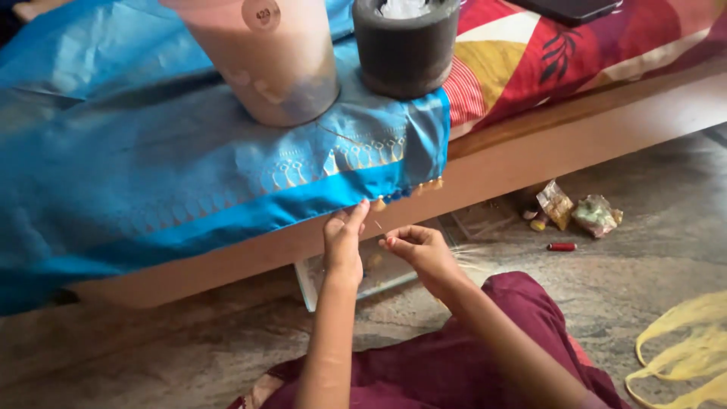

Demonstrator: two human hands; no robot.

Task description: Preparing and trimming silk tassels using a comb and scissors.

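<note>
Pinching the gold-tasselled hem of the shiny blue cloth with my left hand, my right hand closed on a thin needle.

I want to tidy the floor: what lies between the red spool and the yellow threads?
In the head view, only bare grey floor lies between the red spool and the yellow threads. The plastic packets sit behind the spool, outside that stretch.

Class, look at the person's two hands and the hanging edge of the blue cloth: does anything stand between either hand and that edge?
Nothing visible does. The left hand already touches the blue cloth at its lower edge, beside the small tassels. The right hand is just below and to the side, pinching something thin, apparently a needle, with only open air between it and the edge.
</note>
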